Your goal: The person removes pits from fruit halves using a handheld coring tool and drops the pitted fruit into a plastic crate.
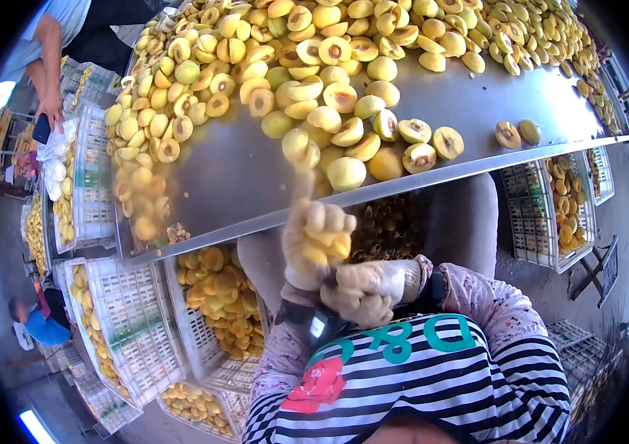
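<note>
My left hand (pixel 314 231), in a pale work glove, is closed around a yellow apricot half (pixel 338 246) just in front of the metal table's near edge. Right beside its wrist, my gloved right hand (pixel 362 292) has curled fingers; whatever they hold, if anything, is hidden. Both hands are slightly blurred. On the metal table (pixel 229 174) lies a big heap of halved apricots (pixel 333 50), many with brown stones still in the cut face. Several larger halves (pixel 348 174) sit near the edge, above my hands.
Below the table, between my knees, is a mass of brown stones (pixel 387 229). Crates with fruit stand at left (pixel 133 318) and right (pixel 525 203). A folding stool (pixel 607 274) is at far right. Another person's hand (pixel 49 109) holds a dark object at upper left.
</note>
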